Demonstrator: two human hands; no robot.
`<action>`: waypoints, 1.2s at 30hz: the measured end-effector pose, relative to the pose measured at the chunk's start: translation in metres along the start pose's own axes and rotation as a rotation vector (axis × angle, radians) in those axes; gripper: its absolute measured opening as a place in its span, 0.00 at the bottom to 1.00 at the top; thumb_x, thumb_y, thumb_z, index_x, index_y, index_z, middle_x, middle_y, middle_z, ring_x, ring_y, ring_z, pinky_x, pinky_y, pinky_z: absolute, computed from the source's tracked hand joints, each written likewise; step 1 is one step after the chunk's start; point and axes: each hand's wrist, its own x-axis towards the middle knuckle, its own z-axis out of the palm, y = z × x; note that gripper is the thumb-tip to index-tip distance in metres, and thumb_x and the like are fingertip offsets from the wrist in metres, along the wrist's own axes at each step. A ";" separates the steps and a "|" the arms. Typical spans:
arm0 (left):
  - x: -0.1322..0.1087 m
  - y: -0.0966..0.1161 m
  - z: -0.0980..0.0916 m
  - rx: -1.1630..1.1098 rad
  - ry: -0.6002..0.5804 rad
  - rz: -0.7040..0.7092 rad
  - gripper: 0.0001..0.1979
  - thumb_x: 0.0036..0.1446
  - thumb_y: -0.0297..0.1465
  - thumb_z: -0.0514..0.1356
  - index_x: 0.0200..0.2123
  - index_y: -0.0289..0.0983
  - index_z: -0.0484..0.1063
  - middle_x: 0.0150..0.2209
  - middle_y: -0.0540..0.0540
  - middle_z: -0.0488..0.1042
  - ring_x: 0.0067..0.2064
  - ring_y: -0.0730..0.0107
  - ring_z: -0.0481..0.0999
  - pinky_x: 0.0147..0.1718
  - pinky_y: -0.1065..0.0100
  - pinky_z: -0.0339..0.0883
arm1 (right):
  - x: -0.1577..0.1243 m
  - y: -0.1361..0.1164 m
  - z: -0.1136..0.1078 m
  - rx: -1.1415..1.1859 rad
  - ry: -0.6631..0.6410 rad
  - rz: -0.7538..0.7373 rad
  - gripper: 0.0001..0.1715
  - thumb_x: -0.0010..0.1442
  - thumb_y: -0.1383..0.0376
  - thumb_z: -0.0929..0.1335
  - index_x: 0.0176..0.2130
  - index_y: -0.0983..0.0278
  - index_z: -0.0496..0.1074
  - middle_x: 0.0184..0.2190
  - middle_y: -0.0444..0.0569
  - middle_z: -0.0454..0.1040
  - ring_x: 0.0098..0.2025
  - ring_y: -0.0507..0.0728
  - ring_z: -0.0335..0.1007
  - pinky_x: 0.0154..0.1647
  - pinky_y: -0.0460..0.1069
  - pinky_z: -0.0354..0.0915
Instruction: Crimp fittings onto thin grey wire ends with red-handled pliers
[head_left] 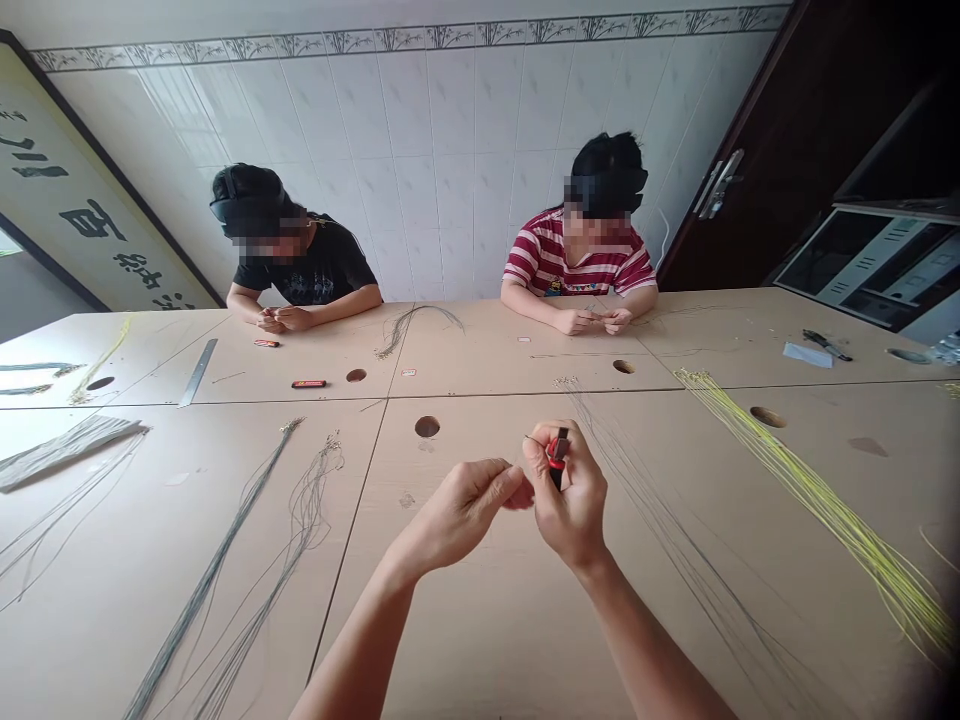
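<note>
My right hand (574,500) is closed around a small black and red lighter (558,458), held upright above the table. A thin dark tip shows by the right thumb; I cannot tell what it belongs to. Close beside it, my left hand (472,505) is closed in a pinch, its fingertips near the right hand. Whatever the left fingers hold is too fine to make out. Right of my hands lies a loose spread of thin grey cords (660,510), with small fittings at their far ends.
A yellow cord bundle (810,490) lies at right, grey cord bundles (225,560) at left. Across the table sit two people, one in black (315,260), one in red stripes (577,255). Another lighter (309,384), a metal ruler (198,372) and round table holes (427,427) are farther off.
</note>
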 end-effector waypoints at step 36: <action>-0.020 0.022 0.022 -1.068 0.009 0.384 0.19 0.65 0.40 0.53 0.26 0.41 0.76 0.32 0.47 0.82 0.32 0.68 0.82 0.31 0.68 0.76 | -0.008 0.001 0.008 0.069 0.041 0.085 0.06 0.63 0.68 0.63 0.33 0.61 0.62 0.29 0.42 0.62 0.28 0.49 0.57 0.29 0.46 0.57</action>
